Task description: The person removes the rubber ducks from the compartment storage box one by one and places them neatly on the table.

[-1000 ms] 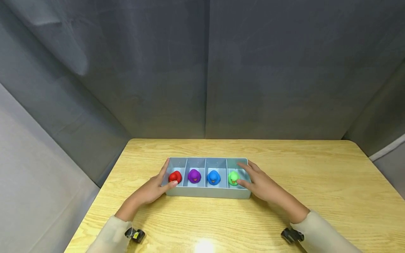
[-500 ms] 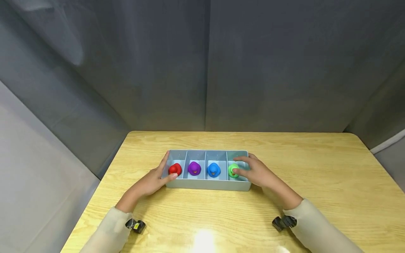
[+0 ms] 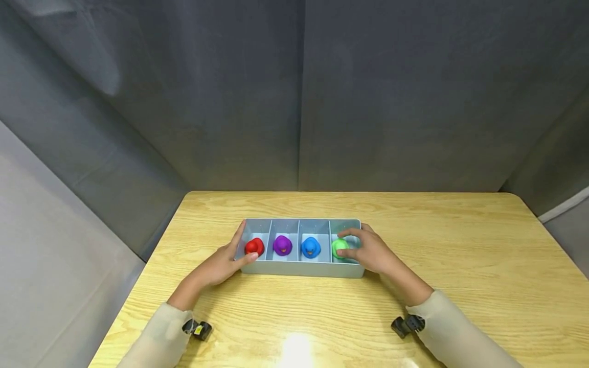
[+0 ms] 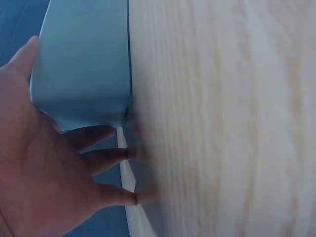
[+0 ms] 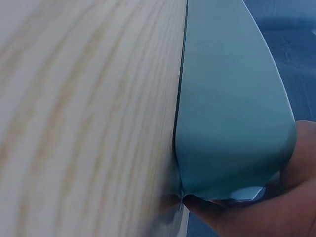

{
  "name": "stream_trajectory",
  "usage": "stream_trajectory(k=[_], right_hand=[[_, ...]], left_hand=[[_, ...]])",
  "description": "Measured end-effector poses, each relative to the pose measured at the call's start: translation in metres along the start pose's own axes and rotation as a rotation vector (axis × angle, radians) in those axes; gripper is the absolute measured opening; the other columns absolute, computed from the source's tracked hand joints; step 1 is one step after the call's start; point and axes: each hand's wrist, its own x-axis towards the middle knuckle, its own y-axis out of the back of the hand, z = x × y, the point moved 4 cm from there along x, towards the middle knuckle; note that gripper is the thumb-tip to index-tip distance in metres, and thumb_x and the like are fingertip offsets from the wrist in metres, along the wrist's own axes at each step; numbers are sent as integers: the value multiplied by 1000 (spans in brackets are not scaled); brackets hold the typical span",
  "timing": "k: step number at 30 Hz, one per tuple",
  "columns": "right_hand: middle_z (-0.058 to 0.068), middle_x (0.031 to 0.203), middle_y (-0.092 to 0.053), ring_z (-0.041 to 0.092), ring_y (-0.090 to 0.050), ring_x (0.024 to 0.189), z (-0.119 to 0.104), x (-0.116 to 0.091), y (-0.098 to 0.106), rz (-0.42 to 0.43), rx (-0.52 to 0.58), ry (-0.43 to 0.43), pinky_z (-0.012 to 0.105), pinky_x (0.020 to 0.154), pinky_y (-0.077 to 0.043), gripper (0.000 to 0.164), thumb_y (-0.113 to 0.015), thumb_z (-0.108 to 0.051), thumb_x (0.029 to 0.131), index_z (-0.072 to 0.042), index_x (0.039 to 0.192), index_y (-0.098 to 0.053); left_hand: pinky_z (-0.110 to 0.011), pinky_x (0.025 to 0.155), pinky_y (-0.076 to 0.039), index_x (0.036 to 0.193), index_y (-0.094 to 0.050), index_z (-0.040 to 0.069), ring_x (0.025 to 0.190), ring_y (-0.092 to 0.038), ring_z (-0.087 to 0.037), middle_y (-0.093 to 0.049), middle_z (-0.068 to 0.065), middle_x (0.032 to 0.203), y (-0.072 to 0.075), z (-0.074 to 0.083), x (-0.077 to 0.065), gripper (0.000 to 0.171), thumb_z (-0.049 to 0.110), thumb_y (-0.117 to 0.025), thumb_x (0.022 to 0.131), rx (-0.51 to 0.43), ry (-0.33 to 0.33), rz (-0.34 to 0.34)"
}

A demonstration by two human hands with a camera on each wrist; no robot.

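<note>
Left hand (image 3: 222, 264) lies spread against the four-compartment tray (image 3: 301, 269); right hand (image 3: 374, 251) curves about the green toy duck (image 3: 339, 246) (whether pinching, I cannot tell); yellow wrist label (image 3: 199, 329) unreadably small.

Dark grey cloth (image 3: 391, 102) hangs like a wall behind the counter (image 3: 460, 235), and I can see a vertical seam (image 3: 301, 102) dividing it near the middle. Over on the left, more grey fabric (image 3: 106, 148) slants toward me, softly creased, with a paler patch (image 3: 106, 71) high up; below it stands a light grey panel (image 3: 41, 276). On the right side a dark drape (image 3: 543, 168) closes the space, and a pale strip (image 3: 565, 205) runs diagonally beneath it. The counter has yellowish wood grain and rounded far corners. Light from above leaves a bright white glare (image 3: 296, 350) on its near part.
</note>
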Motion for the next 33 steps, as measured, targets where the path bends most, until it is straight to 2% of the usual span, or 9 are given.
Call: stream_trajectory(k=[12, 24, 27, 33], right_hand=[[33, 147, -43, 56, -39, 140, -1, 1, 0, 24, -39, -17, 70, 110, -36, 23, -81, -16, 90, -9, 111, -75], [34, 152, -40, 57, -33, 143, -3, -2, -1, 30, -28, -28, 70, 112, -33, 27, -77, -14, 93, -7, 119, -73], [34, 151, -40, 57, -34, 143, -3, -2, -1, 37, -25, -19, 71, 111, -33, 27, -75, -13, 95, -6, 121, -72], [32, 148, -45, 55, -39, 141, -3, -3, 0, 59, -27, 1, 70, 112, -34, 27, -72, -12, 97, -6, 123, -71]], left_hand=[[-67, 115, -31, 164, 14, 40, 149, -32, -49, -23, -22, 168, 0, 0, 0, 98, 61, -57, 100, 13, 15, 5], [-65, 117, -31, 162, 15, 43, 149, -33, -46, -22, -19, 169, 0, -2, 0, 99, 63, -58, 98, 4, 23, -2], [-67, 116, -31, 163, 16, 41, 148, -33, -48, -22, -21, 168, 0, -2, 0, 99, 62, -57, 99, 11, 10, 2], [-66, 116, -31, 162, 15, 43, 149, -32, -47, -21, -20, 169, 0, -1, -1, 99, 63, -58, 99, -1, 15, 1]])
